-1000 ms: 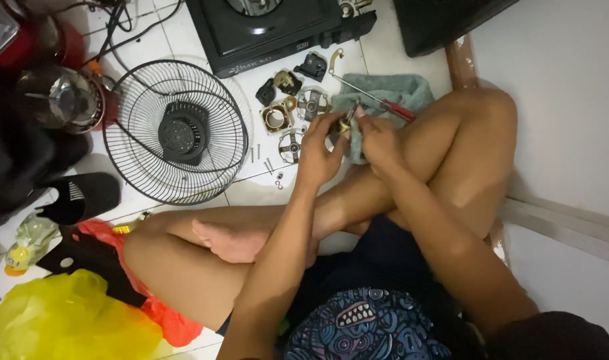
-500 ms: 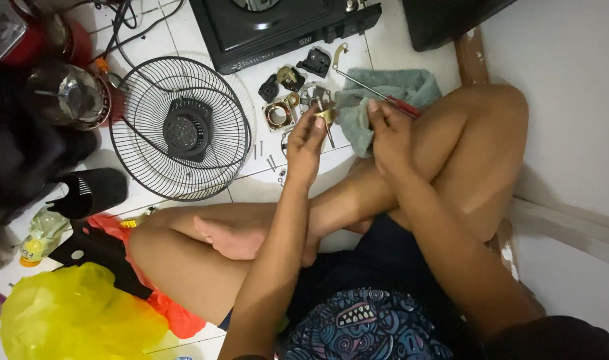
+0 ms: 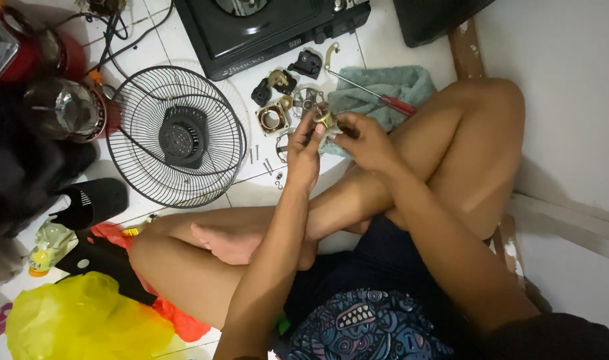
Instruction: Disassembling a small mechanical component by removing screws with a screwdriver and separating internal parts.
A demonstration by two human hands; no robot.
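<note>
I sit cross-legged on a white tiled floor. My left hand [image 3: 306, 152] and my right hand [image 3: 366, 139] meet above my knees, both gripping a small brass-coloured metal motor part [image 3: 326, 120]. Just beyond my fingers several disassembled fan motor pieces lie on the tiles: a square copper-wound stator [image 3: 273, 120], a round metal housing [image 3: 307, 97] and black plastic pieces [image 3: 307, 63]. A red-handled screwdriver [image 3: 379, 97] rests on a teal cloth [image 3: 384, 90] beside my right hand.
A black wire fan grille [image 3: 178, 137] lies on the floor to the left. A black stove [image 3: 264, 27] stands at the top. Loose screws [image 3: 268, 165] sit near the grille. A yellow plastic bag [image 3: 78, 320], a black sandal [image 3: 91, 200] and red appliances [image 3: 44, 60] crowd the left side.
Both hands have shifted slightly and drawn closer together around the small metal part; the view has tilted a little. The floor items have not moved.
</note>
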